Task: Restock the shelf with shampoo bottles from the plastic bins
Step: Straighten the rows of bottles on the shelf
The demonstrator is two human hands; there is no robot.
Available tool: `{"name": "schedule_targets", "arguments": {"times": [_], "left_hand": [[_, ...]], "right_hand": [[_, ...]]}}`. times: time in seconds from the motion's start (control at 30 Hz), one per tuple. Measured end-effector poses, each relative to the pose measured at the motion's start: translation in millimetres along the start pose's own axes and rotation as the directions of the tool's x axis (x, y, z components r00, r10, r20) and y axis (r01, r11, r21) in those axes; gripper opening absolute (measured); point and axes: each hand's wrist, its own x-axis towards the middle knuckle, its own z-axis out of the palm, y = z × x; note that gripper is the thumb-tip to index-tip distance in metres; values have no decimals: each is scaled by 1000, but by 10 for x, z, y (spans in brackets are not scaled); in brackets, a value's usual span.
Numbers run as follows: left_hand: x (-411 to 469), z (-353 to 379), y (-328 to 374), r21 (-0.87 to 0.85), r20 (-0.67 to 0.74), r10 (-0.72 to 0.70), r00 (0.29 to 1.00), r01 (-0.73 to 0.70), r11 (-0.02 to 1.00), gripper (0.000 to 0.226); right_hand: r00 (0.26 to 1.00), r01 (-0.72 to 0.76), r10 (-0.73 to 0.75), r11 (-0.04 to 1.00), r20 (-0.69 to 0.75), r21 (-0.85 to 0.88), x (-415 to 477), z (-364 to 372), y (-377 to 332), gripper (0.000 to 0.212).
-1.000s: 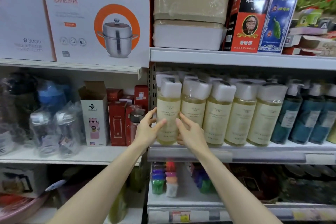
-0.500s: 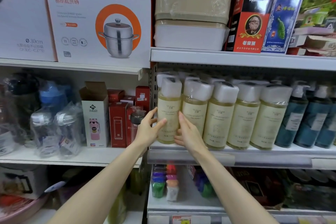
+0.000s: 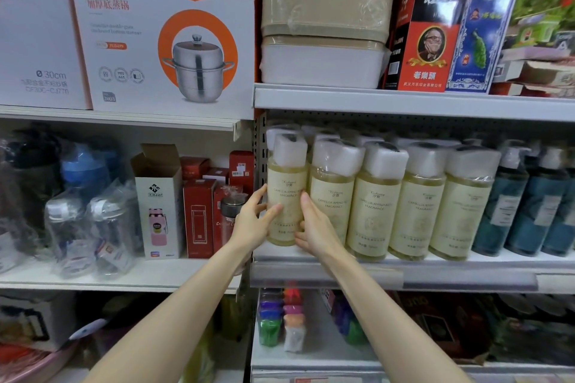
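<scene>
So compared with a second ago not much has moved: both hands are on the same pale yellow shampoo bottle (image 3: 286, 196) at the far left end of the row, and the bottle looks a touch more squared up and pushed back against the perforated shelf upright (image 3: 260, 146) than it was, sitting on the shelf (image 3: 466, 261) rather than lifted. The left hand (image 3: 253, 224) is partly curled round the bottle's left side with the thumb across the front, and the right hand (image 3: 314, 227) is flatter, fingers pressed along the right side, wedged between this bottle and its neighbour (image 3: 331, 196). My read is that this one is basically placed and just getting straightened, so the next thing would be letting go and fetching another from the bins, which I can't see anywhere here. Taking the upright as the marker: right of it runs the row of matching bottles with white caps in shrink wrap, labels reading "CAMELLIA AMINO ACID FRAGRANCE" as far as I can make out, then teal bottles (image 3: 529, 205) further right. Left of the upright there's a white box marked "XiKeer" (image 3: 158, 202) and red boxes (image 3: 199, 218). Above and left of it is a big carton saying "GOBOS" (image 3: 161, 25) with a steamer pot picture and "30cm" nearby.
</scene>
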Motion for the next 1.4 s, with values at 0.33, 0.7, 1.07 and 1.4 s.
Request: {"name": "schedule_targets", "arguments": {"times": [0.33,0.7,1.07,1.4], "left_hand": [[54,15,-14,7,-10,7,1000,-7,1000,62],[126,17,-35,14,-9,12,1000,-12,1000,61],[134,4,-10,15,8,-19,1000,19,1000,63],[110,-8,26,27,12,-46,999,45,999,66]], "right_hand": [[1000,-18,17,998,21,54,97,32,24,64],[999,-31,28,996,37,80,173,58,38,61],[999,-26,24,997,25,76,164,68,42,61],[999,-34,32,997,23,64,97,93,1,77]]}}
